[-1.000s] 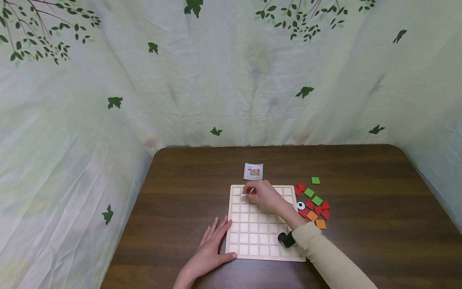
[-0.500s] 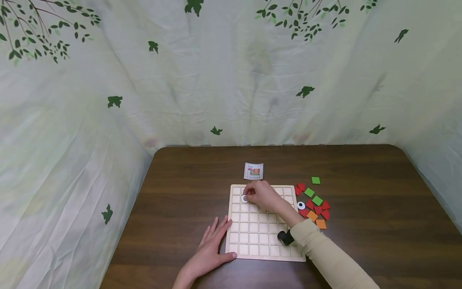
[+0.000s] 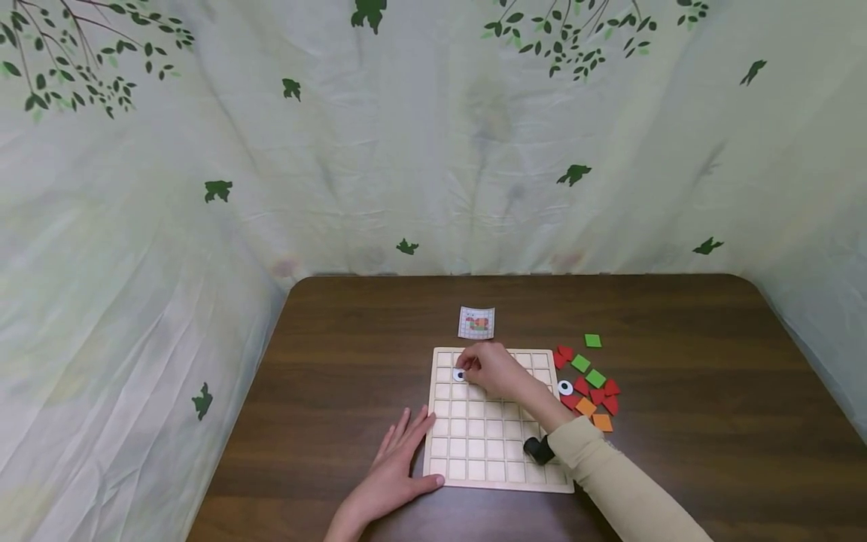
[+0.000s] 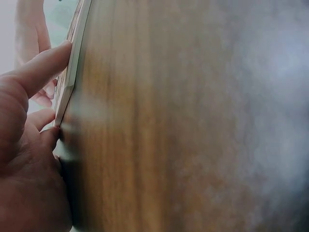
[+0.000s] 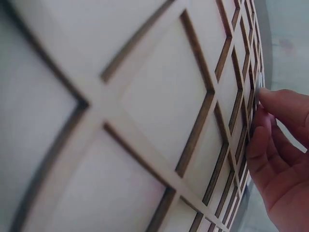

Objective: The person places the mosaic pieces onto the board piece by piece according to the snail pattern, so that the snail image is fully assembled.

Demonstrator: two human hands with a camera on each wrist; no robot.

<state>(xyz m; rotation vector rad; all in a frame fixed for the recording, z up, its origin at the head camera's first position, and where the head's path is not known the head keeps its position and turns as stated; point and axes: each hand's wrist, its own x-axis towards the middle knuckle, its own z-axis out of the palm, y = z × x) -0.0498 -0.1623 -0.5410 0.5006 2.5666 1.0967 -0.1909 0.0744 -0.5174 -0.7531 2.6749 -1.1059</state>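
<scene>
The pale wooden grid board (image 3: 467, 450) lies flat on the table. My left hand (image 3: 391, 476) rests at its left edge with fingers spread; in the left wrist view the thumb touches the board's rim (image 4: 73, 72). Over the upper left cells, my right hand (image 3: 497, 370) pinches a white eye disc (image 3: 458, 375) with a black centre, partly covered by the fingers. From the right wrist, the thumb lies against the edge of this thin disc (image 5: 259, 83), at the board's surface. A second eye disc (image 3: 565, 387) lies just off the board's right edge.
Several red pieces (image 3: 597, 396), green squares (image 3: 580, 363) and orange squares (image 3: 602, 423) lie right of the board. A small picture card (image 3: 476, 323) is behind it. A black wrist device (image 3: 539, 450) sits below the right forearm. A leaf-printed curtain (image 3: 433, 150) hangs behind the table (image 3: 339, 339).
The eye disc has gone from tilted in the right fingers to lying flatter on an upper left cell, its black centre now showing. The left hand stays in place.
</scene>
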